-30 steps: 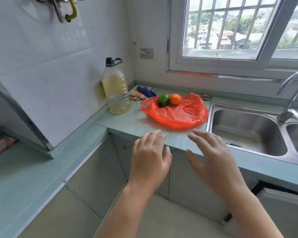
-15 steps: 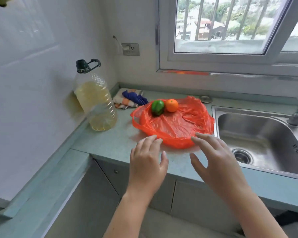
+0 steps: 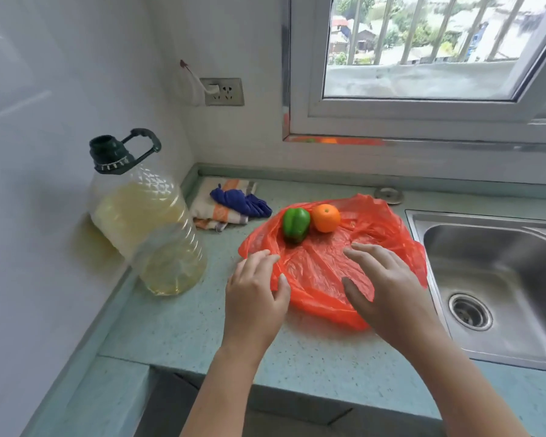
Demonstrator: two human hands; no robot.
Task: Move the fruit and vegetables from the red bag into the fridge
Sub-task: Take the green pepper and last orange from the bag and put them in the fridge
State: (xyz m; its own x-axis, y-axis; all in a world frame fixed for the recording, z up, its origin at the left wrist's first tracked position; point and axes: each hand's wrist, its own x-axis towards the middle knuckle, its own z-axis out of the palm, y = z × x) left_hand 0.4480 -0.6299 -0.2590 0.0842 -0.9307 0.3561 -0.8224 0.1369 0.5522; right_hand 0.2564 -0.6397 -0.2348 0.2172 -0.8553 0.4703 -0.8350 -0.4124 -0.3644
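Note:
A red plastic bag (image 3: 382, 225) lies spread flat on the pale green counter (image 3: 177, 329). On its far left part sit a green bell pepper (image 3: 295, 223) and an orange (image 3: 326, 217), side by side and touching. My left hand (image 3: 254, 298) hovers at the bag's near left edge, fingers apart, fingertips at the plastic. My right hand (image 3: 388, 288) is spread over the bag's near right part, holding nothing. No fridge is in view.
A large oil bottle (image 3: 145, 222) with a dark cap stands left of the bag by the wall. Folded cloths (image 3: 230, 205) lie in the back corner. A steel sink (image 3: 498, 279) lies right of the bag. A small metal disc (image 3: 388, 195) rests behind the bag.
Both hands have moved forward from the counter's front edge onto the near part of the red bag. The view has come closer to the counter and tilted down.

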